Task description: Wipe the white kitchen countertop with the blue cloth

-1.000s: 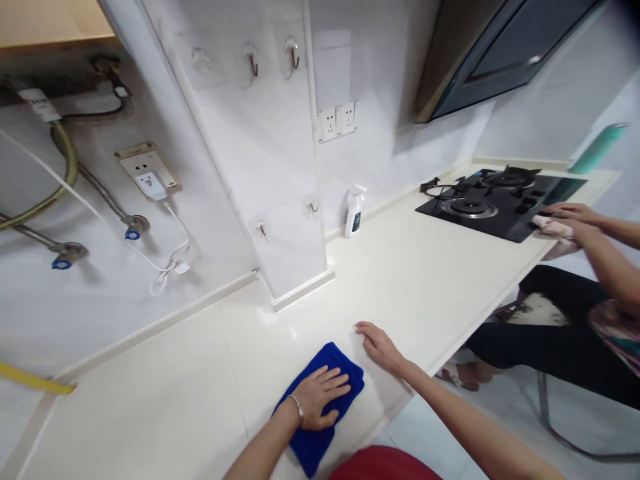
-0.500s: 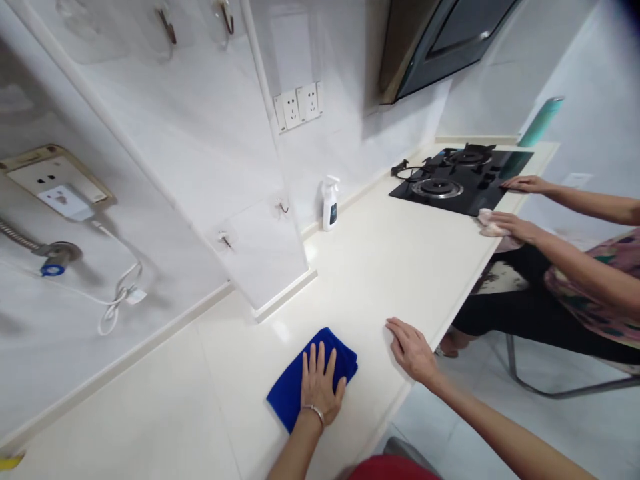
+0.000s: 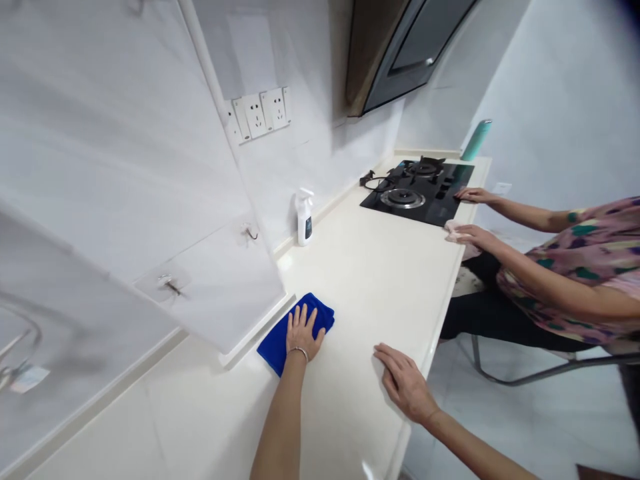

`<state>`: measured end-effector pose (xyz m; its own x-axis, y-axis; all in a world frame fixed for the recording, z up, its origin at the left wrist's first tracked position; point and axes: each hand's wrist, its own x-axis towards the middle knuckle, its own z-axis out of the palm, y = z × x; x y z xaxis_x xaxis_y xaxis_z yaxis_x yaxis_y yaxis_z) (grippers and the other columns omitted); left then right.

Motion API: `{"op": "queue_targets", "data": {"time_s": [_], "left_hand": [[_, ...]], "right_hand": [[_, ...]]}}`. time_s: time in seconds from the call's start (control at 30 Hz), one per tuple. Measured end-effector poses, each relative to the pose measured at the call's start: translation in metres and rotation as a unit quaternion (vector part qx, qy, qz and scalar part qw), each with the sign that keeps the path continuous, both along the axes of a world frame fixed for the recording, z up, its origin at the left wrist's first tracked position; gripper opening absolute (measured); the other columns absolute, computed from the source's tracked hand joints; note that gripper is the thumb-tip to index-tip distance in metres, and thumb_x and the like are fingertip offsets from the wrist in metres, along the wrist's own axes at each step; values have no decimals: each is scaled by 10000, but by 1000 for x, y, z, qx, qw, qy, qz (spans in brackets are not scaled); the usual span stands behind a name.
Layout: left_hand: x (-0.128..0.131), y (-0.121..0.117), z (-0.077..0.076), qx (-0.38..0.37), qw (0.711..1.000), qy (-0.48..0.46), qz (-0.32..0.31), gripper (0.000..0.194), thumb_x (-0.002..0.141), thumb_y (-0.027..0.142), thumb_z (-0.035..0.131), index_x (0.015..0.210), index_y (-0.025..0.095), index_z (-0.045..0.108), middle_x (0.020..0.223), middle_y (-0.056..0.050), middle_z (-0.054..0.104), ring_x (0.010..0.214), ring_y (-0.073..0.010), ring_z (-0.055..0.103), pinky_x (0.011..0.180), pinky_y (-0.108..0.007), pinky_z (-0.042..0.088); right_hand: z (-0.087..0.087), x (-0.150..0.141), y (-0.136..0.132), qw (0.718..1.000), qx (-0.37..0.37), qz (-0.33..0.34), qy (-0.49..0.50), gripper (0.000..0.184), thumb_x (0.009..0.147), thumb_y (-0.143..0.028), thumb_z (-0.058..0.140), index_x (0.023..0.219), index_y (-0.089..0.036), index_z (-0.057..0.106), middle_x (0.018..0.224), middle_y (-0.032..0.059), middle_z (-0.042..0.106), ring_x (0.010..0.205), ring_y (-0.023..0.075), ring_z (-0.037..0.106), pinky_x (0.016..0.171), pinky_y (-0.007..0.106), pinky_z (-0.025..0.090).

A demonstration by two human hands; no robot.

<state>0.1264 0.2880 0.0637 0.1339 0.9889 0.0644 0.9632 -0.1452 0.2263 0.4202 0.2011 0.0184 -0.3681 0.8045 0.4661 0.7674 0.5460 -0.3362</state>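
My left hand (image 3: 301, 331) lies flat, fingers spread, pressing a folded blue cloth (image 3: 274, 345) onto the cream countertop (image 3: 380, 280). The cloth sits close to the foot of the white wall column (image 3: 220, 293). A thin bracelet circles that wrist. My right hand (image 3: 406, 383) rests palm down near the counter's front edge, fingers stretched, holding nothing.
A white spray bottle (image 3: 303, 217) stands by the back wall. Further right is a black gas hob (image 3: 417, 191), where another person's hands (image 3: 470, 233) hold a pale cloth at its edge. A teal bottle (image 3: 475, 140) stands in the far corner. Wall sockets (image 3: 260, 115) and a hood (image 3: 405, 53) are above.
My left hand has pushed the blue cloth away from me toward the base of the column. My right hand stays flat near the edge. The view has swung to the right.
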Motion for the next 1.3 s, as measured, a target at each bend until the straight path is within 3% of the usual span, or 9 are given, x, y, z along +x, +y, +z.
{"op": "queue_targets", "data": {"time_s": [0.1, 0.2, 0.4, 0.83, 1.07, 1.17, 1.3], "left_hand": [[-3, 20, 0, 3, 1000, -7, 5, 661, 890, 563, 361, 1502, 324, 287, 1640, -38, 235, 1518, -265, 161, 1252, -533, 170], [-6, 25, 0, 4, 1000, -11, 6, 660, 886, 585, 357, 1493, 330, 306, 1635, -34, 254, 1518, -248, 168, 1255, -508, 169], [-23, -4, -2, 9, 1000, -22, 17, 644, 895, 606, 315, 1484, 345, 319, 1633, -23, 266, 1515, -232, 178, 1255, -490, 171], [-121, -153, 2, 15, 991, -9, 133, 594, 909, 566, 357, 1463, 354, 358, 1603, -8, 338, 1494, -232, 251, 1233, -499, 239], [-151, -228, 8, 1, 968, 3, 251, 619, 913, 587, 307, 1476, 331, 343, 1620, -35, 291, 1505, -257, 216, 1231, -525, 211], [-164, -268, 11, -7, 950, 20, 312, 635, 918, 569, 304, 1487, 288, 329, 1625, -71, 268, 1506, -283, 205, 1223, -555, 209], [-174, -325, 10, -17, 930, 53, 365, 617, 922, 555, 315, 1485, 304, 324, 1622, -45, 281, 1504, -256, 211, 1229, -519, 217]], "right_hand": [[2, 2, 0, 1000, -8, 4, -5, 463, 877, -153, 432, 1332, -210, 500, 1383, 91, 544, 1312, 221, 471, 1073, 438, 430], [1, 4, 0, 1000, -11, 8, -6, 460, 883, -171, 433, 1336, -213, 498, 1385, 94, 542, 1307, 230, 478, 1068, 449, 433], [-6, 5, 0, 1000, -17, 5, -7, 430, 901, -216, 419, 1320, -228, 512, 1369, 92, 551, 1285, 240, 500, 1056, 465, 442], [-19, 7, -1, 1000, -15, 5, -17, 395, 912, -256, 383, 1290, -216, 493, 1352, 99, 561, 1250, 249, 519, 1030, 456, 435], [-12, 5, -5, 1000, -12, -3, -18, 407, 890, -231, 381, 1281, -218, 494, 1346, 103, 560, 1251, 257, 514, 1023, 460, 428], [-9, 5, -6, 1000, -6, -2, -14, 407, 883, -216, 389, 1275, -215, 499, 1335, 101, 569, 1247, 252, 516, 1021, 451, 426], [-9, 6, -6, 1000, 6, -2, -13, 406, 877, -201, 405, 1271, -209, 498, 1334, 102, 570, 1242, 248, 515, 1018, 442, 419]]}}
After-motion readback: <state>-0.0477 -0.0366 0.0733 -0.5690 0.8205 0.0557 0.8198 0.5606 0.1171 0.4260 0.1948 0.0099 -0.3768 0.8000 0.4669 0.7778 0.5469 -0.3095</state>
